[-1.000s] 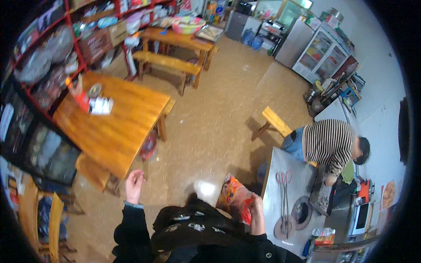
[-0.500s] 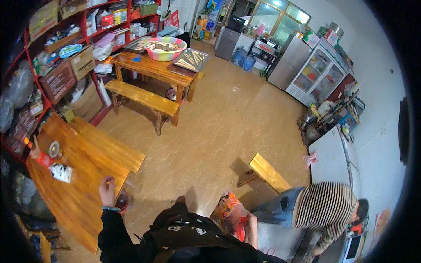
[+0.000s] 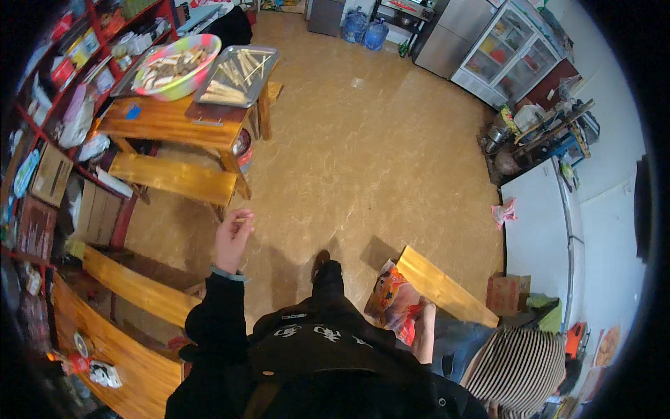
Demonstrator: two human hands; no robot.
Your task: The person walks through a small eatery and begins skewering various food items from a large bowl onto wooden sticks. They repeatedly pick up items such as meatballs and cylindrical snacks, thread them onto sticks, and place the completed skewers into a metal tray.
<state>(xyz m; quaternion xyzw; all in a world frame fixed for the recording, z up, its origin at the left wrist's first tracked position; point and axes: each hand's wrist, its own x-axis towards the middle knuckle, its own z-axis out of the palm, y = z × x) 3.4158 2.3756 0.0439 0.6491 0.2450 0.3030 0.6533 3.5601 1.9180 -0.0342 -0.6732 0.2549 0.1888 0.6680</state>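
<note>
My left hand (image 3: 233,237) is raised in front of me at the left, over the floor near the yellow bench. Its fingers are curled together in a pinch; whatever they hold, if anything, is too small to make out. Down at my right side, my right hand (image 3: 423,322) grips a red and orange printed plastic bag (image 3: 393,297), partly see-through, which hangs beside the end of a wooden bench (image 3: 440,283). Ahead at the left, a wooden table (image 3: 164,126) carries a tray of pale sticks (image 3: 237,75) and a pink-and-green basin (image 3: 199,78) of skewered pieces.
A long bench (image 3: 171,178) stands before that table. Another wooden table (image 3: 125,349) with a bench is at my near left, by red shelves (image 3: 105,49). A person in a striped top (image 3: 516,370) bends over at right, near a white chest freezer (image 3: 537,216). Water jugs (image 3: 375,35) stand far ahead.
I have stepped forward, so the far table is nearer and the near-left table has slid back. My left hand has moved from beside the near table to over the floor. The bag stays in my right hand.
</note>
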